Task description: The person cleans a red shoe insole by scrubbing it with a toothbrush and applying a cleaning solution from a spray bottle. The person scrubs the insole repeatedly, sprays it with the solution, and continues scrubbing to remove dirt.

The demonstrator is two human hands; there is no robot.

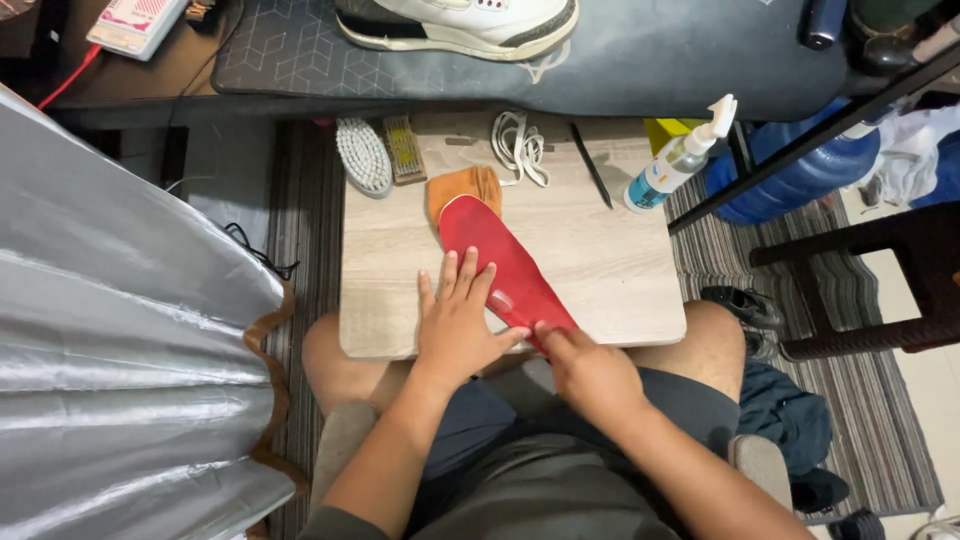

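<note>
While your left hand (458,325) is lying flat and open, fingers spread, pressing on the near half of the red insole (500,262), your right hand (590,372) is gripping the insole's heel end at the near edge of the small wooden board (610,265) that is resting across your knees. The insole is lying on the board, running diagonally from your right hand up and to the left, and its far tip is overlapping an orange-brown cloth (462,187). Beyond the cloth, a white bristle brush (364,156) and a smaller brass-coloured brush (404,150) are sitting side by side at the board's far left corner, with a bundle of white laces (518,146) and a thin black tool (592,166) to their right. A spray bottle (678,160) is leaning at the far right corner. Further out, a white sneaker (465,25) is sitting on the dark mat (650,55) on the desk.
</note>
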